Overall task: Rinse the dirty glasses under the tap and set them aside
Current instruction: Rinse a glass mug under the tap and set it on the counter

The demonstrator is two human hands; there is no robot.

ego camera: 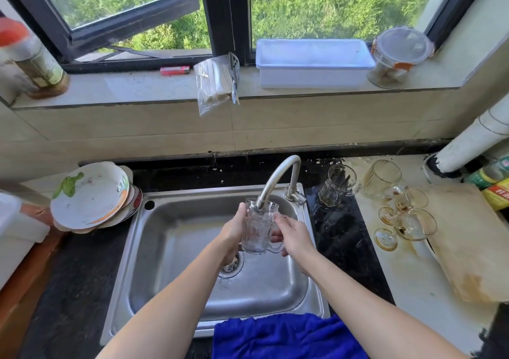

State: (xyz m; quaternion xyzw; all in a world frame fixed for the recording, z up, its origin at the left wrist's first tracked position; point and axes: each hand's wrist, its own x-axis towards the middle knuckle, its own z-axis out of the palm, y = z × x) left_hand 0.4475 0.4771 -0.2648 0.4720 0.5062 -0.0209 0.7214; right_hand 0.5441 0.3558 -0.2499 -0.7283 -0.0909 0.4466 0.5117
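- A clear glass mug (260, 226) is held upright over the steel sink (165, 248), above the drain – its mouth is raised to the curved tap (278, 177), whose spout end sits just inside the rim.
- The left hand (234, 232) grips the mug's left wall, with the fingers wrapped behind the glass and the thumb pointing up near the rim.
- The right hand (294, 234) holds the handle side, fingers curled at the handle and thumb near the rim.
- Whether water is running I cannot tell.
- Right of the tap base, a second glass mug (337, 185) stands on the dark counter, with a ribbed glass (381, 178) just beside it.
- Further right, brown-stained stemmed glasses (416, 222) lie tipped over at the edge of a cutting board (468, 234).
- A blue cloth (286, 336) drapes over the sink's near rim – between the forearms.
- Stacked plates (88, 196) lean at the sink's left corner.
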